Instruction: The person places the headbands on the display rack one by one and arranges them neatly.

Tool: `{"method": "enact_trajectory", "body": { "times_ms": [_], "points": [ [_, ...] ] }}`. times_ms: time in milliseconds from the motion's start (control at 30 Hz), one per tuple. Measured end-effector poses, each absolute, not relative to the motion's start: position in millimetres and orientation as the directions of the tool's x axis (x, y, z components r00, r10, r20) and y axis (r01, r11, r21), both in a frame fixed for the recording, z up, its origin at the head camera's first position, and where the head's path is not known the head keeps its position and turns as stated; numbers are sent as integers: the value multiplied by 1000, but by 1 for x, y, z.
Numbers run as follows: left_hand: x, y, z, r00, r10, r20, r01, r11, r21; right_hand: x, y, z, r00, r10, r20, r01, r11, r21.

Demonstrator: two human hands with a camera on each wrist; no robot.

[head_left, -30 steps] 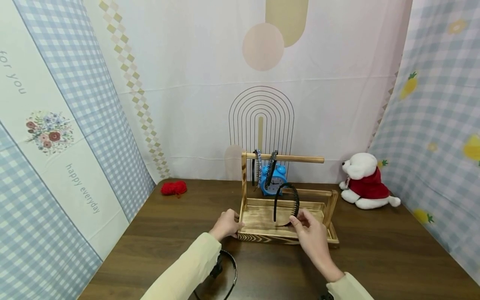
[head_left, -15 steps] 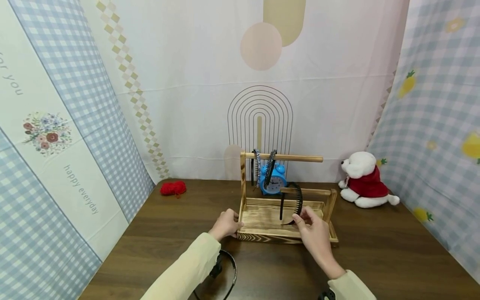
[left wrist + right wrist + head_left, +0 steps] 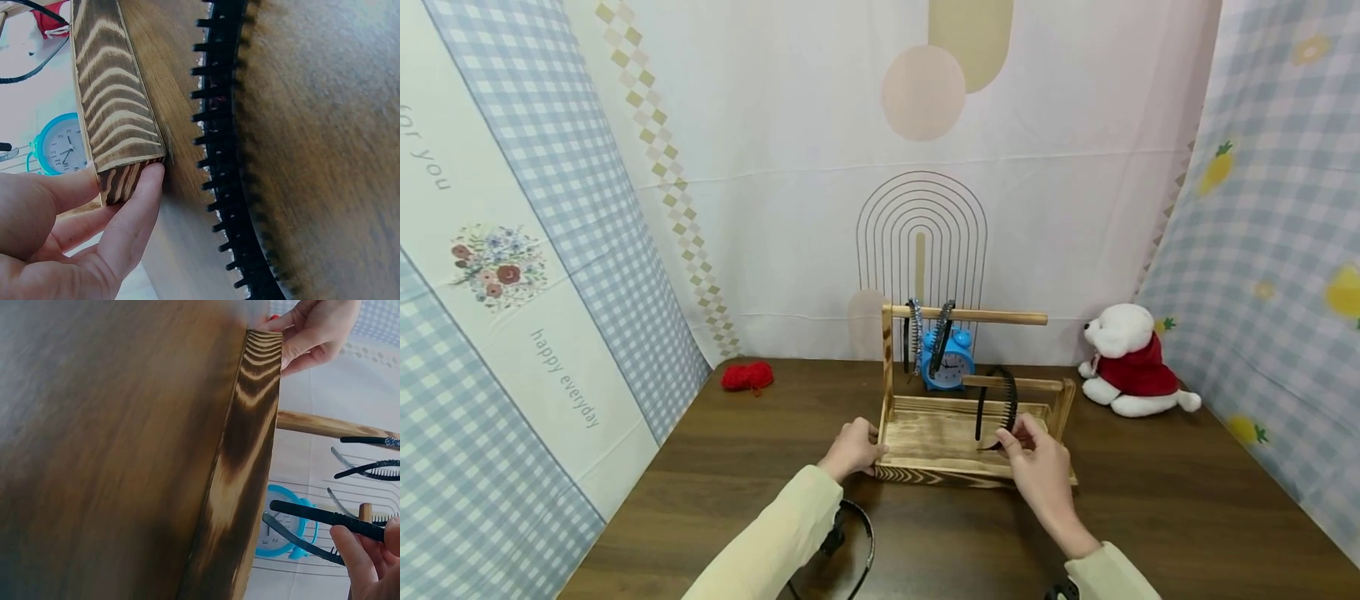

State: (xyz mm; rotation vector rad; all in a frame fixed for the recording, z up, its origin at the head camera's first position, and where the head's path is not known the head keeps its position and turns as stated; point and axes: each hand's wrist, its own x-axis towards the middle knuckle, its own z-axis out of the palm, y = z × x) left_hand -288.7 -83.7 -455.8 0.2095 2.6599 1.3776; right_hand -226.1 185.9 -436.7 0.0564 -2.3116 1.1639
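Note:
My right hand [image 3: 1037, 467] pinches a black toothed headband [image 3: 1012, 404] by its lower end, above the tray of a wooden rack [image 3: 940, 477]. The rack's lower bar [image 3: 1037, 384] crosses the upper part of the headband's loop. In the right wrist view the held headband [image 3: 312, 514] points its ends toward the tray's front board. My left hand [image 3: 853, 450] grips the tray's front left corner; the left wrist view shows thumb and fingers around that corner [image 3: 125, 150]. Sparkly headbands [image 3: 917, 333] hang from the upper bar [image 3: 1000, 317].
Another headband [image 3: 871, 542] with black teeth lies on the table beside my left forearm. A blue alarm clock [image 3: 950, 371] stands behind the rack. Red yarn [image 3: 747, 377] lies at the back left, and a white plush dog [image 3: 1131, 367] in red sits at the right.
My right hand has moved the black headband rightward from the lower bar's free end, along the bar. My left hand has stayed on the tray corner.

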Motion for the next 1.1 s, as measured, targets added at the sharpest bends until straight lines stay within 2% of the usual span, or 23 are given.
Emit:
{"method": "enact_trajectory", "body": {
  "times_ms": [800,1100],
  "points": [
    [-290,-84,-456,-980,191,-58,61,565,823,-234,217,-442,-801,309,512,-175,698,-694],
    [-290,-84,-456,-980,186,-66,53,573,818,-234,225,-440,-829,273,488,-135,749,-648]
  ]
}}
